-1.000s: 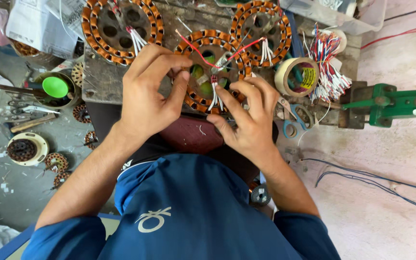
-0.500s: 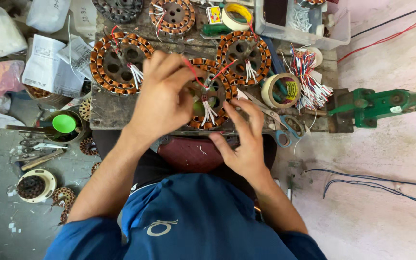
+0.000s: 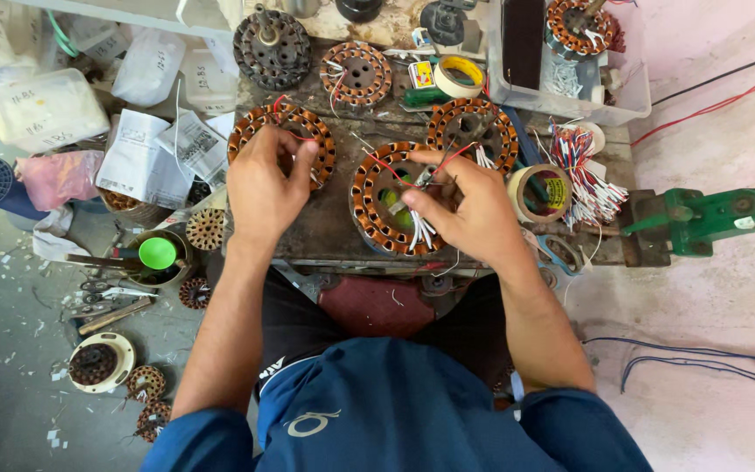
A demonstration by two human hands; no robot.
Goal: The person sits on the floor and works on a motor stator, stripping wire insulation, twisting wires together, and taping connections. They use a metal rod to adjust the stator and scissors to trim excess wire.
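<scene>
Left hand [image 3: 262, 188] fingers curled over left wound stator [image 3: 282, 144] on wooden bench [image 3: 329, 229], gripping its rim. Right hand [image 3: 474, 210] fingers pinched shut on red wire [image 3: 393, 169] above centre stator [image 3: 399, 210], white leads beneath. Third stator [image 3: 472, 131] behind right hand. Tape roll [image 3: 539, 192] just right of it, green vise [image 3: 709, 218] at bench's right end.

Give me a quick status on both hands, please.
Left hand on the left wound stator. Right hand pinching leads over the centre stator. Tape roll beside it, clear.
</scene>
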